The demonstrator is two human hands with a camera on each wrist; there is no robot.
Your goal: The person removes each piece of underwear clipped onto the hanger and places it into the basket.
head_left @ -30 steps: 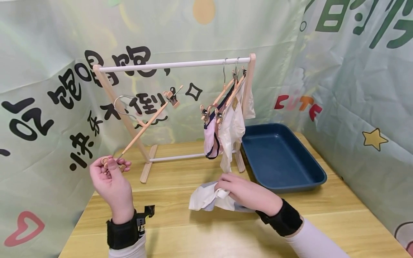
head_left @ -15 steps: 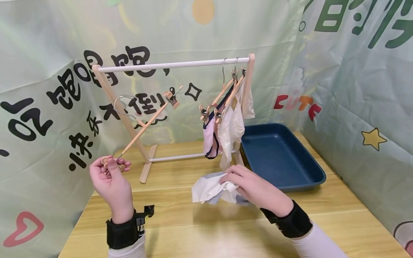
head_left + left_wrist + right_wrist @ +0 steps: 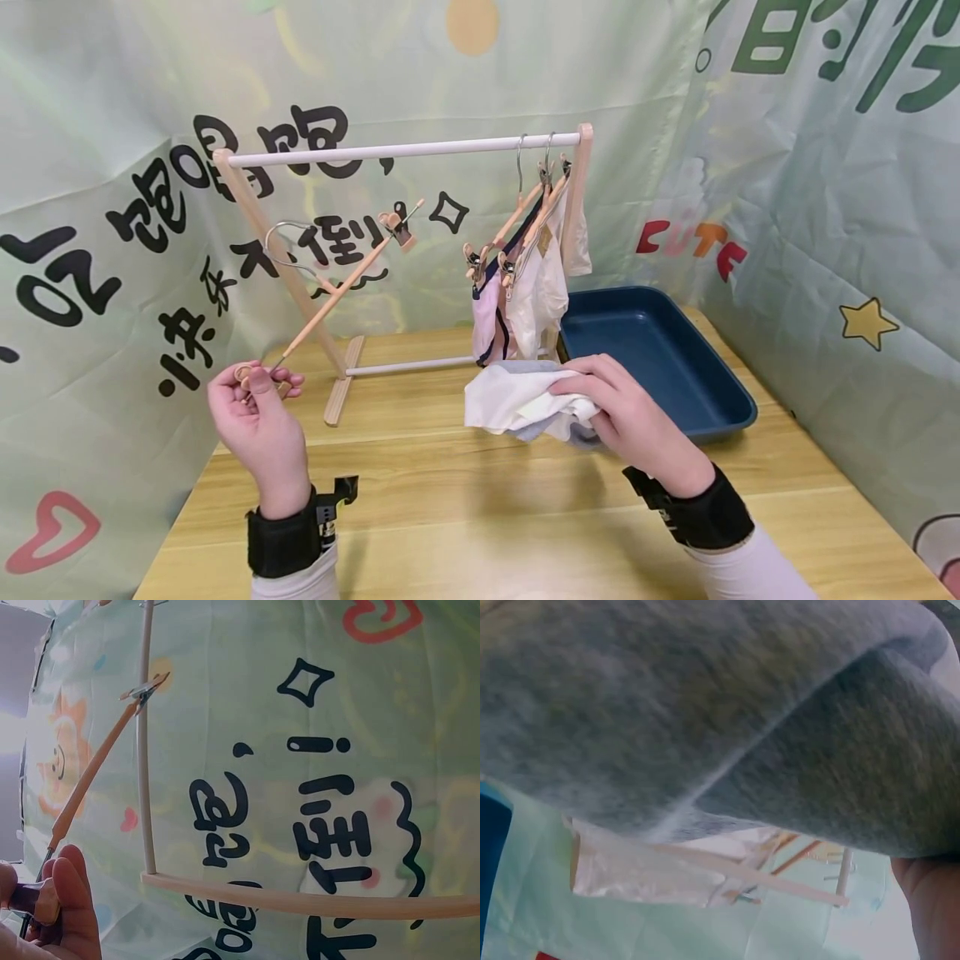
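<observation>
We recorded a left hand (image 3: pixel 258 425), fingers curled, thumb and fingertips pinching the clip at the lower end of a peach hanger (image 3: pixel 337 296); the bar sloped up and away from the grip to a second clip at its far end, its metal hook pointing left. Item two: a right hand (image 3: pixel 633 417), fingers and thumb gripping a white and grey-blue cloth (image 3: pixel 517 396) by its right end, the bulk bunched to the left of the fingers, above the wooden table (image 3: pixel 420 500). Behind, we listed a rack (image 3: pixel 405 151) with clothed hangers at its right end, among them a pink garment (image 3: pixel 487 325) with dark trim and a white garment (image 3: pixel 536 304); beside these, a dark blue tray (image 3: pixel 660 358). Writing on the backdrop (image 3: pixel 420 75): black characters we read as 吃饱喝饱, and 快乐不倒!, turned sideways in the left wrist view; "CUTE" in coloured letters; large green characters cut off at upper right. On the right wrist strap (image 3: pixel 708 510) we noted light marks too small to read; on the white garment, a small brown patch, its lettering indistinct.
</observation>
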